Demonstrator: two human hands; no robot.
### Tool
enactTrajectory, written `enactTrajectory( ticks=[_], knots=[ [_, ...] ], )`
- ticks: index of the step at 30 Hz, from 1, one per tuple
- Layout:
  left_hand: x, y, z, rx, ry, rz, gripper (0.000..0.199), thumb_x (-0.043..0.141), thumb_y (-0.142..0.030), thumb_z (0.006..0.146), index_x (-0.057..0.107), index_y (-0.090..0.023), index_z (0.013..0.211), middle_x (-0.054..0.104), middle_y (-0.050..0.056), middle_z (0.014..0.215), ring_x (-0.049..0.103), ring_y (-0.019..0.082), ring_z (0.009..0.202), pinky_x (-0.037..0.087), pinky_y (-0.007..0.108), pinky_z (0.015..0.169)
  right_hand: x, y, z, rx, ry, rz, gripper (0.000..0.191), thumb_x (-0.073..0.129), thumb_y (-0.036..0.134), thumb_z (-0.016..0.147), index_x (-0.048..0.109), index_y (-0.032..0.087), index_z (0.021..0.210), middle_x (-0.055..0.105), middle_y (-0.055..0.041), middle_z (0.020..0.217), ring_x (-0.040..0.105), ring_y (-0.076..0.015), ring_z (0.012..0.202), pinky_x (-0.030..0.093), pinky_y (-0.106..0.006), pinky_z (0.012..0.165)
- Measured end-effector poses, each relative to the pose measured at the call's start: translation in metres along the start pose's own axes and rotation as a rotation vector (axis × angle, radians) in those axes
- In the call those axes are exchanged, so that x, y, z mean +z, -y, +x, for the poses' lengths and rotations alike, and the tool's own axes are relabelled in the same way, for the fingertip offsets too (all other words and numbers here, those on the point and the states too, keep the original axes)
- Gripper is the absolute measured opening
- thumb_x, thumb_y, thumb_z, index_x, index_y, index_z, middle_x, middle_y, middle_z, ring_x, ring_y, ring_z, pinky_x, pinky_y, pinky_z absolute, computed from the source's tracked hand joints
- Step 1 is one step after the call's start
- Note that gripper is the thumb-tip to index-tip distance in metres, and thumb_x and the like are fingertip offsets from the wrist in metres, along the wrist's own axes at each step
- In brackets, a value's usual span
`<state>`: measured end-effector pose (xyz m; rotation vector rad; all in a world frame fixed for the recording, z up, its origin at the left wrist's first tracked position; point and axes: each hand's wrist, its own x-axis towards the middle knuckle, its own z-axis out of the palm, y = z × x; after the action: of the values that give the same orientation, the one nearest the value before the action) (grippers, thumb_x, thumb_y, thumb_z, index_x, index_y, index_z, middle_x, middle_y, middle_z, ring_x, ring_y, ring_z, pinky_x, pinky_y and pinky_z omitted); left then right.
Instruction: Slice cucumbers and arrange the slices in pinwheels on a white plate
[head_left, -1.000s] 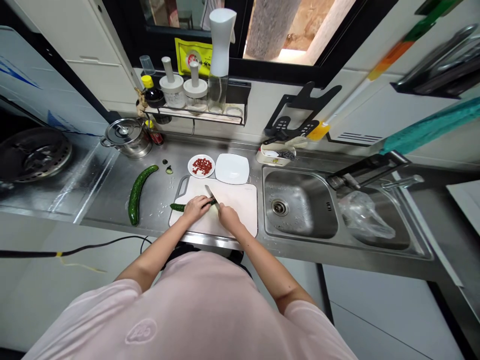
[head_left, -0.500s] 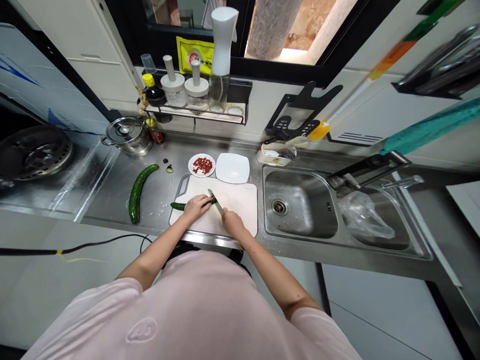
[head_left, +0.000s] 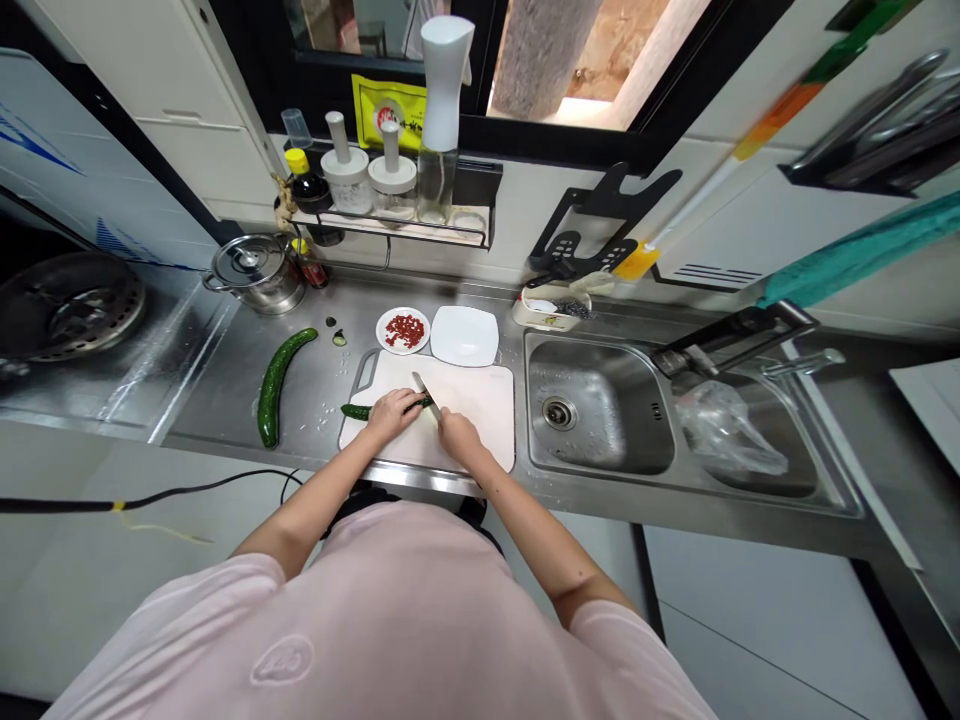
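Note:
A green cucumber (head_left: 355, 411) lies across the white cutting board (head_left: 480, 395), its left end past the board's edge. My left hand (head_left: 391, 416) rests over it with fingers curled, holding it down. In my right hand (head_left: 460, 436) is the handle of a knife (head_left: 427, 392), whose blade slants across the cucumber just right of my left fingers. Behind the board stand a plate of chopped red pieces (head_left: 403, 331) and a bare white plate (head_left: 465, 336). A whole cucumber (head_left: 279, 385) lies to the left on the counter.
Small cucumber scraps (head_left: 339, 338) lie behind the board's left corner. A lidded steel pot (head_left: 257, 272) stands at the back left. On the right is a sink (head_left: 600, 410), with a plastic bag (head_left: 727, 430) in its second basin. A shelf (head_left: 397, 226) holds jars and bottles.
My right hand and the knife have moved slightly forward and to the left. My left hand keeps its place on the cucumber.

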<state>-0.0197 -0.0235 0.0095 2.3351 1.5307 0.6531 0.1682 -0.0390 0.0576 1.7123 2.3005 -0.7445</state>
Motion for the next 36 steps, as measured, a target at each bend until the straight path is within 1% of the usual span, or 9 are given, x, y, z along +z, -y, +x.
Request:
enactTrajectory(
  ticks=[5,18,23,36],
  knots=[
    [-0.001,0.0,0.0,0.005,0.001,-0.004,0.027,0.049,-0.032,0.09,0.063,-0.026,0.113,0.065,0.003,0.101,0.059,0.016,0.094,0.047,0.029,0.084,-0.001,0.004,0.007,0.004,0.002,-0.003,0.024,0.034,0.014,0.092,0.048,0.013,0.112,0.066,-0.0134,0.096,0.064,-0.0215,0.089,0.044,-0.028,0.074],
    [0.004,0.004,-0.001,-0.005,0.002,0.003,0.028,0.05,-0.033,0.089,0.063,-0.026,0.113,0.065,0.003,0.103,0.059,0.017,0.096,0.047,0.029,0.085,0.001,0.01,0.024,-0.007,-0.037,-0.012,0.025,0.034,0.015,0.092,0.047,0.014,0.113,0.066,-0.0124,0.094,0.065,-0.0224,0.088,0.046,-0.028,0.071],
    [0.004,0.003,-0.001,-0.013,0.014,0.009,0.028,0.05,-0.033,0.09,0.063,-0.026,0.113,0.065,0.004,0.104,0.059,0.017,0.097,0.047,0.03,0.086,0.001,0.012,0.026,-0.004,-0.05,0.0,0.025,0.033,0.014,0.092,0.048,0.014,0.112,0.066,-0.0122,0.096,0.064,-0.0222,0.089,0.046,-0.028,0.072],
    [0.003,0.002,-0.001,-0.024,0.015,0.003,0.028,0.05,-0.033,0.089,0.063,-0.027,0.113,0.065,0.003,0.105,0.059,0.017,0.097,0.047,0.03,0.086,-0.001,0.014,0.027,0.015,-0.032,0.033,0.024,0.033,0.014,0.093,0.048,0.014,0.113,0.066,-0.0121,0.097,0.064,-0.0211,0.09,0.045,-0.028,0.074]
  ],
)
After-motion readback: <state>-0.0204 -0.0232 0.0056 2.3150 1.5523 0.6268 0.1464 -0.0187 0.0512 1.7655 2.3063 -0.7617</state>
